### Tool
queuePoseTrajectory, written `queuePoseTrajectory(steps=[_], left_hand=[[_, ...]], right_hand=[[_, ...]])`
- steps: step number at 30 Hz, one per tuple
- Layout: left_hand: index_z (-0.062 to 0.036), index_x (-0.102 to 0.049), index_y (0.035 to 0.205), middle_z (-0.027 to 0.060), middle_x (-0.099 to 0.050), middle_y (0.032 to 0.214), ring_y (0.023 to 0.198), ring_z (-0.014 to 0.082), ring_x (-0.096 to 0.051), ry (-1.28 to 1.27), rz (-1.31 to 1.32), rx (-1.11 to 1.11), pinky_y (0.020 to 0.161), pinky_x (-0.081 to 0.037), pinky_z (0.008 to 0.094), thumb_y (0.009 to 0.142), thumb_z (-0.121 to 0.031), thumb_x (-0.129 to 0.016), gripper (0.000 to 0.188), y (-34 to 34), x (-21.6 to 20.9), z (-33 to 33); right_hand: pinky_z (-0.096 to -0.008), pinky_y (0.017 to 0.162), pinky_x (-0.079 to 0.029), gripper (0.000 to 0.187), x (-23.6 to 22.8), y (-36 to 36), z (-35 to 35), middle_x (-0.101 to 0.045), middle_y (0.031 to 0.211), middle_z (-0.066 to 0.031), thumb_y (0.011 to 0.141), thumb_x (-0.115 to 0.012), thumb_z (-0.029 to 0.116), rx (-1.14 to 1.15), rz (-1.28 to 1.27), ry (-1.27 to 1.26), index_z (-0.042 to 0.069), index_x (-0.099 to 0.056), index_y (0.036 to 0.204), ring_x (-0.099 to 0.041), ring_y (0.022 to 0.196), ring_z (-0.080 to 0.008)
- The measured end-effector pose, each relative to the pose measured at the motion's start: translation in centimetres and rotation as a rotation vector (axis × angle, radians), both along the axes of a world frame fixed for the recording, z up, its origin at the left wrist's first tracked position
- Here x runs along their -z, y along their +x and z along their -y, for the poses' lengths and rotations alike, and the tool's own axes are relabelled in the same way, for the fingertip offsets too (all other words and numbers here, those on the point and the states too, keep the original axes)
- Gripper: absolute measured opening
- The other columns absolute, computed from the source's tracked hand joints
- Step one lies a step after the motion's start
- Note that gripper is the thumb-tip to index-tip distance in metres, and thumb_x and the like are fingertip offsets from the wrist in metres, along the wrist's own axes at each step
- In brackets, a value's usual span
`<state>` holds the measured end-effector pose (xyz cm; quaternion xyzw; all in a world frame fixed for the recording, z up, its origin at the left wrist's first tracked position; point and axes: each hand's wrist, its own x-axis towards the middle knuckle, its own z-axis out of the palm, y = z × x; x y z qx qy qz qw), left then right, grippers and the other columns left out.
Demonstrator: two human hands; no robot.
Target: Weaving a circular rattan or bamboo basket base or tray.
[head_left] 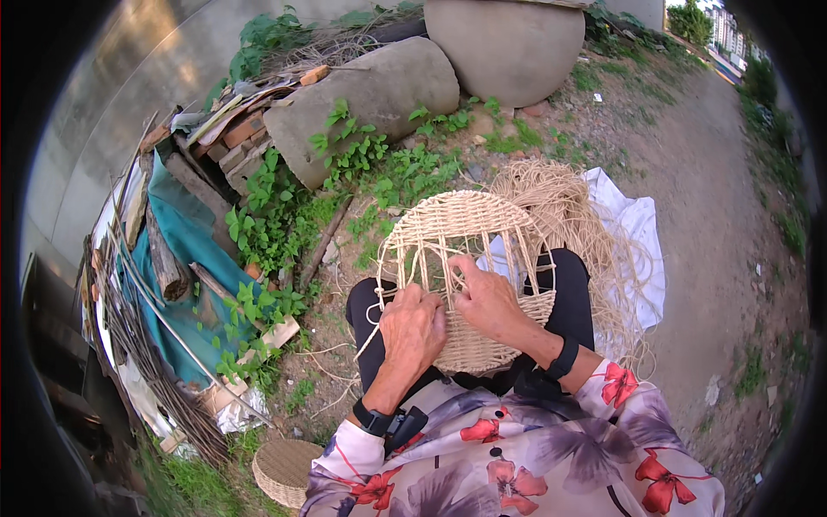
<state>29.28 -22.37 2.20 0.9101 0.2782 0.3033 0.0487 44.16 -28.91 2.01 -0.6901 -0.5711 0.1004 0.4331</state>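
A round, flat piece of straw-coloured wickerwork (pixel 469 211) rests upright against my lap. Its upper and lower parts are closely woven, while bare strands cross the open gap between them. On the left of this gap, my left hand (pixel 413 326) is closed around a cord strand, its fingertips mostly hidden beneath the hand. My right hand (pixel 489 297) pinches at the strands near the middle, index finger bent and raised. A loose cord end (pixel 370 340) trails from the left side of the weave, by my left hand.
A heap of loose cord (pixel 560 202) lies on a white cloth (pixel 642 250) beyond my right knee. A round woven piece (pixel 284 470) sits at lower left. Sticks, logs, bricks and a teal sheet (pixel 181 250) are piled left. A concrete pipe (pixel 370 103) and large rounded vessel (pixel 508 52) stand ahead.
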Motion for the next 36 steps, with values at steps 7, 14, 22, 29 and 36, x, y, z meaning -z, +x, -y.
queuePoseTrajectory(steps=[7,14,22,29,36], left_hand=[[-0.0063,-0.067,0.082,0.0088,-0.054,0.079,0.078,0.0285,-0.058,-0.005,0.034,0.018,0.068,-0.048,0.041,0.078,-0.008,-0.069,0.005,0.8,-0.3,1.2],[-0.0074,-0.066,0.081,0.0081,-0.056,0.075,0.072,0.0275,-0.061,0.005,0.061,0.169,0.06,-0.049,0.04,0.08,-0.011,-0.071,0.006,3.6,0.8,1.4],[-0.0061,-0.066,0.081,0.0112,-0.054,0.074,0.066,0.0309,-0.061,0.007,-0.014,0.08,0.058,-0.048,0.0421,0.079,-0.012,-0.071,0.008,4.8,0.8,2.0],[-0.0048,-0.067,0.079,0.0116,-0.054,0.077,0.071,0.0317,-0.06,-0.045,0.018,0.09,0.063,-0.047,0.0439,0.078,-0.01,-0.07,0.007,4.7,1.1,2.2],[-0.0057,-0.068,0.081,0.0115,-0.054,0.077,0.073,0.0317,-0.059,-0.067,0.025,0.1,0.064,-0.046,0.0435,0.079,-0.012,-0.069,0.006,4.4,1.5,2.1]], right_hand=[[-0.029,0.051,-0.044,0.014,3.8,6.2,6.6,-0.058,0.065,-0.0028,0.088,-0.062,0.009,0.095,-0.617,-0.037,0.002,-0.058,0.099,-0.056,0.058,-0.0098],[-0.0198,0.055,-0.04,0.009,3.4,9.0,6.3,-0.057,0.072,0.0031,0.094,-0.062,0.013,0.069,-0.574,0.092,0.005,-0.06,0.094,-0.049,0.061,-0.0029],[-0.0285,0.066,-0.049,0.008,0.4,6.1,0.6,-0.066,0.084,-0.0031,0.094,-0.057,0.007,-0.277,-0.651,0.22,0.001,-0.062,0.097,-0.061,0.072,-0.0121],[-0.0498,0.068,-0.051,0.012,1.2,4.0,0.3,-0.059,0.083,-0.0173,0.079,-0.062,0.006,0.042,0.316,-0.013,0.001,-0.06,0.09,-0.065,0.078,-0.0399],[-0.051,0.065,-0.05,0.026,1.7,3.6,1.7,-0.066,0.095,-0.0201,0.078,-0.061,0.006,0.052,0.087,0.077,0.003,-0.054,0.103,-0.066,0.08,-0.0398]])
